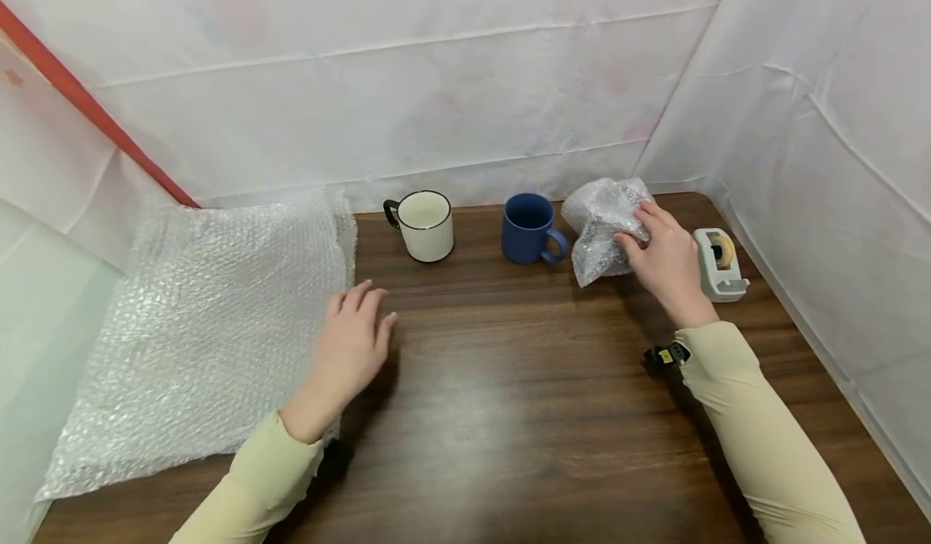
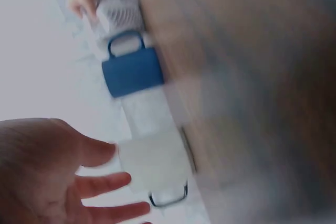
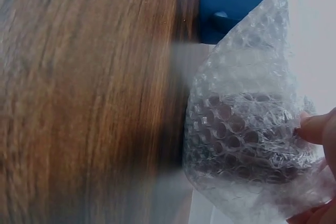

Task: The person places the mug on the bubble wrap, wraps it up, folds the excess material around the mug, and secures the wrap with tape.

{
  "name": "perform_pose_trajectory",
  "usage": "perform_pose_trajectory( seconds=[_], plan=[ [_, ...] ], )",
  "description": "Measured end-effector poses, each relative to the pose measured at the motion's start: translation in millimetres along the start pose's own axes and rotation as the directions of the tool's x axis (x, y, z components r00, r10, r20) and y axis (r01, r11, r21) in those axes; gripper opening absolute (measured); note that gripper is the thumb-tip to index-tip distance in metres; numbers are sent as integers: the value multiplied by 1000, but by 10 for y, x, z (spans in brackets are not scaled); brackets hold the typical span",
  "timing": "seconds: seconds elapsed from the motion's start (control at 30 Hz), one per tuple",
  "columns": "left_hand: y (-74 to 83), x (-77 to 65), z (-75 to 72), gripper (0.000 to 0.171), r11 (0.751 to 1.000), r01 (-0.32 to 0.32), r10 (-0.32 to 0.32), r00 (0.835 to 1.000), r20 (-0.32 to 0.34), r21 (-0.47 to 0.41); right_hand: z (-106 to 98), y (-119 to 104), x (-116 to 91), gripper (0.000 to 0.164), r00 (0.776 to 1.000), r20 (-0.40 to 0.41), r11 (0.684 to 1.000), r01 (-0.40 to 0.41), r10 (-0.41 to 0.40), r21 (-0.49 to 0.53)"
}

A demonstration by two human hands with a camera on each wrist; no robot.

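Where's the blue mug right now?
In the head view, the blue mug stands right of centre, between the white mug and the bubble-wrapped bundle.

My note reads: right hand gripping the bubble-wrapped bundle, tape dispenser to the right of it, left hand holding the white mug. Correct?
Not the last part: the head view shows the left hand holding nothing, near the edge of the bubble wrap sheet and apart from the white mug. The right hand does grip the bubble-wrapped bundle, with the tape dispenser to its right.
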State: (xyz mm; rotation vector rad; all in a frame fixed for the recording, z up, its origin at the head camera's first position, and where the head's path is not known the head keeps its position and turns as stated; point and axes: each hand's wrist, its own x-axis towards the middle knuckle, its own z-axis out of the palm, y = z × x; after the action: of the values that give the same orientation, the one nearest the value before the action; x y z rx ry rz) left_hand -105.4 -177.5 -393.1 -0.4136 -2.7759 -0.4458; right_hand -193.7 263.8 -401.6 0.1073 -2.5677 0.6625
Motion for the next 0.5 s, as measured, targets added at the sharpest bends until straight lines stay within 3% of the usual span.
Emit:
perform_pose_trajectory(
  seconds=[0.2, 0.37, 0.5],
  plan=[
    [-220, -53, -130, 46, 989, 145, -146, 987, 68, 19, -19, -21, -3, 51, 999, 46, 1000, -15, 15, -8],
    [-399, -79, -222, 61, 973, 229, -230, 957, 176, 23, -49, -30, 0, 52, 996, 82, 1000, -27, 27, -9],
    [-480, -103, -260, 63, 963, 265, -269, 935, 230, 50, -57, -11, -3, 54, 994, 109, 1000, -15, 14, 10]
  ],
)
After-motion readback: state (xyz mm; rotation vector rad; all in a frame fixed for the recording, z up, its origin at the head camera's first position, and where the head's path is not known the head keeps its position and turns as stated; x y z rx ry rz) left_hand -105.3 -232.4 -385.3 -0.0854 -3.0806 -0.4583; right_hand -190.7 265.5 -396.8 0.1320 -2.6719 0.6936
